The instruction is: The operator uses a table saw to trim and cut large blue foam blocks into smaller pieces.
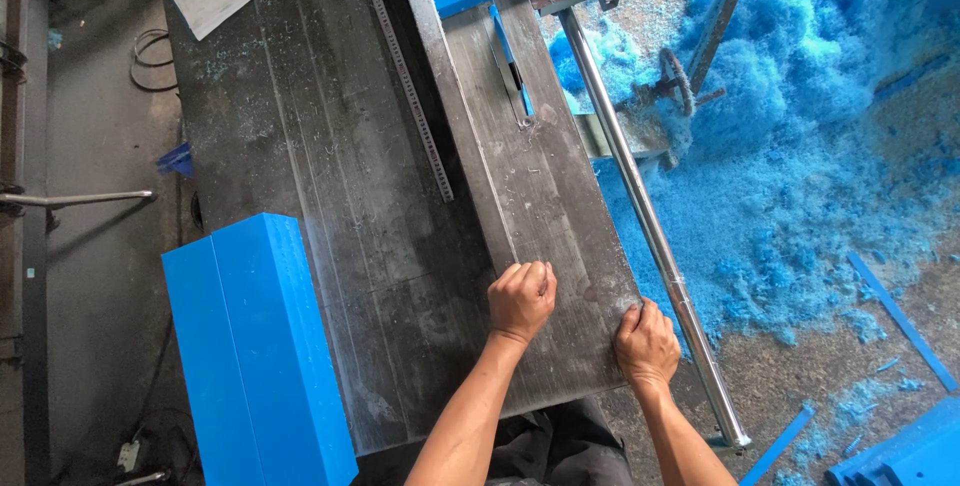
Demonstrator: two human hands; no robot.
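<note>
Sliding table panel [540,216]: grey, scratched metal strip on the saw surface [330,206], dusted with pale chips. Its long axis runs away from me, tilting slightly left toward the far end, where the blue-edged saw blade [512,61] stands in its slot. The near end lies directly under both my hands.

Left hand [521,300]: clenched into a fist, knuckles resting on the panel top, nothing visibly held inside it. It sits toward the middle of the panel's width.

Right hand [646,342]: fingers curled over the panel's near right corner, grasping the edge itself. This hand is nearer the polished steel guide rail [650,226], which runs parallel just beside the panel on the right.

The blade lies straight ahead of both grips, well apart from them, in line with the panel's long axis.

Outward: blue plastic block [255,346] stands at the surface's near left corner, well apart from the left hand. A perforated metal ruler strip [405,71] lies on the surface left of the panel. A heap of blue shavings [800,126] covers the floor to the right.
</note>
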